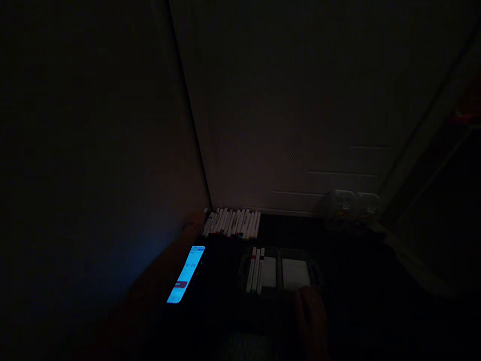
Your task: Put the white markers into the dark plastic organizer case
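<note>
Reaching left hand point(194, 223): at the left end of the marker row point(233, 223); grip lost in the dark, cannot tell.
Right hand point(311, 311): low at the tray point(278, 273)'s near edge; clenched or loose, cannot tell.
Marker row: side by side against the wall point(300, 125), probably so none rolls.
Tray: sorted markers point(255, 271) in its left compartment, white cards point(295, 273) alongside.
Phone point(186, 275): lit, face up beside the left forearm, likely for reading.

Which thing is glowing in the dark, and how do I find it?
Find the corner where the dark walls meet, then the row of white marker pens lying at its foot by the left hand. Below and left of them lies a flat rectangular phone. It alone is lit, its screen shining bright blue.
</note>
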